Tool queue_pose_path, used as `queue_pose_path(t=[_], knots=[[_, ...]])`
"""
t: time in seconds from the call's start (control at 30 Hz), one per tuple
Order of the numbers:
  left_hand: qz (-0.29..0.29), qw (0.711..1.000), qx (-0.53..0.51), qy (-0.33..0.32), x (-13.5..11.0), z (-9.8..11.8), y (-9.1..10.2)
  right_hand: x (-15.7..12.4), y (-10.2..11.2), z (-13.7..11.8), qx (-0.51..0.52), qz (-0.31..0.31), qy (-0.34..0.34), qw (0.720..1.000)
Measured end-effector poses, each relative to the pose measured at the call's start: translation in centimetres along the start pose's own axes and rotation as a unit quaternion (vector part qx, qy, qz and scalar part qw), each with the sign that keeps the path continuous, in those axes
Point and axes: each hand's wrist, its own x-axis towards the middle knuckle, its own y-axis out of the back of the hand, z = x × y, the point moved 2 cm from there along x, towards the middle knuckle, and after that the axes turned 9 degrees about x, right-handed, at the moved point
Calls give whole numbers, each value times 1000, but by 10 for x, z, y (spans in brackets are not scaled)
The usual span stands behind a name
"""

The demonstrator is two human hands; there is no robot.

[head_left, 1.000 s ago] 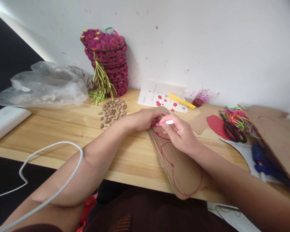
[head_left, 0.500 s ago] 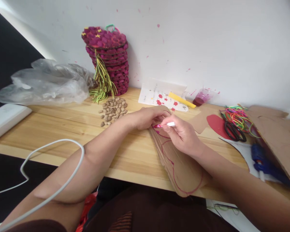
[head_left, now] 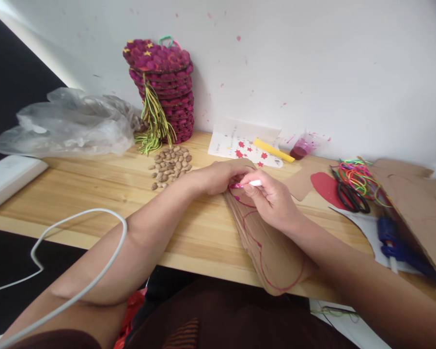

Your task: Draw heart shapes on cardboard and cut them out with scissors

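Lying crosswise in the right hand [head_left: 272, 199], the marker [head_left: 246, 184] points left.

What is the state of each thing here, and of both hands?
Right hand: closed around pink marker.
Left hand: resting on cardboard stack.
Cardboard stack: flat, partly outlined in pink.
Scissors: lying flat, partly under coloured cords.
Cup: holds dark red liquid.
Seeds: loose pile.

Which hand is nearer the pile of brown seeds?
Left. The left hand lies just right of the seeds; the right hand, holding the marker, is farther right.
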Motion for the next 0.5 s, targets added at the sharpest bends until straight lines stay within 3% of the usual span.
queue_pose_path(t=[0.5], knots=[[-9, 996, -84, -25, 0, 2, -2, -6, 1, -1, -28, -8, 11, 1000]])
